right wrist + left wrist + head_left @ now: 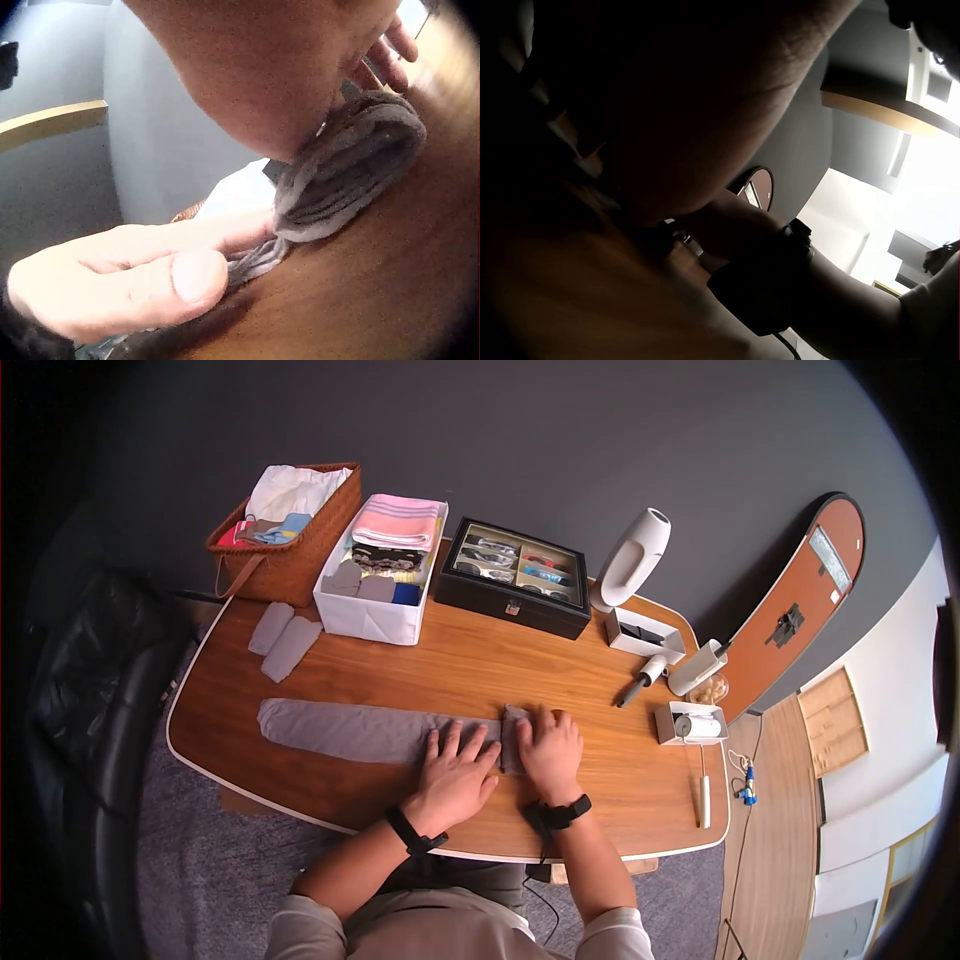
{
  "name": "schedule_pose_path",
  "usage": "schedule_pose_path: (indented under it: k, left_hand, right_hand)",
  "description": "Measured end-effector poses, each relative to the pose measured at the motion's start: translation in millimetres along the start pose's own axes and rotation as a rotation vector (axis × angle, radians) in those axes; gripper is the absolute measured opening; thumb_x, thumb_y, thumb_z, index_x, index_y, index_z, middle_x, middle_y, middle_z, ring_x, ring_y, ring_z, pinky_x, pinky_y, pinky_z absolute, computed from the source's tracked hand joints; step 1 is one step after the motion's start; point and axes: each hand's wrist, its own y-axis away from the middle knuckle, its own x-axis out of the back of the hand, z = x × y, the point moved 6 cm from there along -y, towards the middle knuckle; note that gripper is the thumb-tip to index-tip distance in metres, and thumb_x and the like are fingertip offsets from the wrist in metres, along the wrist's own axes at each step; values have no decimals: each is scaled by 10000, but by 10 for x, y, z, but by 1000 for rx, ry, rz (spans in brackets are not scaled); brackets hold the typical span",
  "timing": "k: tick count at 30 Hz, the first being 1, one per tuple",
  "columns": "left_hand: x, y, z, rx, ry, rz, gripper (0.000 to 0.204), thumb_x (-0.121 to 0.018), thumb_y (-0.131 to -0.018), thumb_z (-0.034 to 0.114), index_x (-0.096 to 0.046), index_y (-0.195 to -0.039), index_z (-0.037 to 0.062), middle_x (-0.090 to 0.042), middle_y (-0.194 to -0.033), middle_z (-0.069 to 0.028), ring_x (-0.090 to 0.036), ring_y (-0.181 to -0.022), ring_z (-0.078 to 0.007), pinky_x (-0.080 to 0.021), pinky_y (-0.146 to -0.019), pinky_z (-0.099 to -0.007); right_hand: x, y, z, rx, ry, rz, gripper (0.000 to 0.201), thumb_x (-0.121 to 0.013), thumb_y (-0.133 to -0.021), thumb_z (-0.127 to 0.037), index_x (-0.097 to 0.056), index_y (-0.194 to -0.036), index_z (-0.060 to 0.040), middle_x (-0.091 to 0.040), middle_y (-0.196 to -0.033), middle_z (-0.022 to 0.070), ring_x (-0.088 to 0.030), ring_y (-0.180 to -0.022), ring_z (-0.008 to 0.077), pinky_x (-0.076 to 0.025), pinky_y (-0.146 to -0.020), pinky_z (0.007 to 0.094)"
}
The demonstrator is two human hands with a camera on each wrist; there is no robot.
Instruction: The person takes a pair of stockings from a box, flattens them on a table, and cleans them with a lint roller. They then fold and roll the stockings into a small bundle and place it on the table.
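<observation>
A long grey sock (340,730) lies flat across the table, its rounded end to the left and its right end folded over into a layered roll (352,169). My left hand (455,772) rests on the flat part beside the roll, fingers spread and straight. In the right wrist view the left thumb (199,279) lies low beside the cloth. Cupped over the roll, my right hand (552,752) holds it, thumb on the left side and fingers on the right. The left wrist view is dark and hides the cloth.
Two rolled grey socks (290,648) lie at the left. Behind stand a wicker basket (330,510), a white bin (370,620) of folded clothes, a black glasses case (510,610) and a white bladeless appliance (640,550). Small white boxes (690,732) and a lint roller (645,678) are right.
</observation>
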Motion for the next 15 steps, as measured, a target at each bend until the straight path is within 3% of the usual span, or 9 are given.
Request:
schedule_pose_path:
  k: [4, 7, 10, 15]
  left_hand:
    - [11, -12, -114, 54, 1, 10, 597, -644, -1052, 405, -612, -1569, 107, -461, -1724, -165, -329, -1595, -537, -253, -1247, -783]
    - [-43, -8, -177, 105, 2, -48, 621, -627, -1061, 426, -586, -1594, 109, -419, -1755, -159, -294, -1610, -552, -226, -1244, -809]
    - [-60, 15, -188, 109, 2, -81, 632, -616, -1064, 444, -574, -1607, 123, -400, -1768, -163, -277, -1608, -581, -207, -1232, -838]
    - [-59, 79, -184, 107, 10, -55, 629, -622, -1061, 453, -571, -1616, 161, -383, -1777, -165, -257, -1608, -608, -191, -1223, -857]
  right_hand:
    - [32, -2, 234, -153, 41, -125, 538, -753, -964, -540, -784, -1050, -10, -711, -1184, 232, -680, -1125, 440, -549, -962, 548]
    - [-71, 76, 228, -158, 21, -271, 530, -787, -934, -531, -784, -1059, -15, -719, -1203, 233, -678, -1157, 438, -553, -970, 537]
    - [-152, 42, 230, -128, -23, -243, 495, -807, -915, -507, -771, -1018, -24, -749, -1140, 224, -703, -1116, 431, -571, -934, 537]
    - [-20, -37, 151, -147, -161, -204, 413, -809, -913, -448, -713, -953, -49, -772, -949, 191, -746, -906, 430, -585, -849, 552]
